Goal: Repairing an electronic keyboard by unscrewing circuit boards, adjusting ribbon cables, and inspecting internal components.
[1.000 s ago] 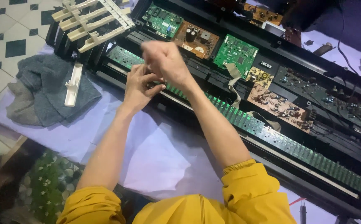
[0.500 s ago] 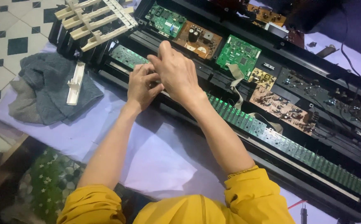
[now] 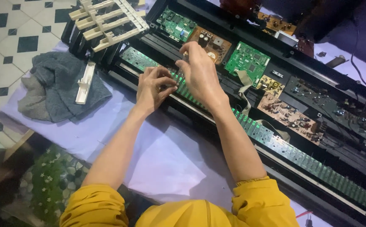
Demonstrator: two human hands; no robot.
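an opened electronic keyboard case [image 3: 216,12] lies across the surface with its long axis running from the far left corner down toward the near right edge. along its near side a long green contact strip [image 3: 275,143] follows the same slant, one end near a loose block of white keys [image 3: 107,21] at the far left and the other end reaching toward the near right edge. both hands work on the left part of this strip. the left hand [image 3: 153,88] is curled, its fingertips pinched narrow onto the strip, though what, if anything, sits between them cannot be told. the right hand [image 3: 200,73] arches over the strip just beside it, fingers bent down and close together, tips touching the strip or the black frame next to it; whether it grips something cannot be told. beyond the hands, inside the case, sit a green circuit board [image 3: 247,59], a brown board [image 3: 208,42] and another brown board [image 3: 290,115] further right. left of the case a grey cloth [image 3: 52,92] lies on the pale sheet [image 3: 166,164] covering the surface, with a single white key [image 3: 84,84] on it, pointing roughly away from the near edge.
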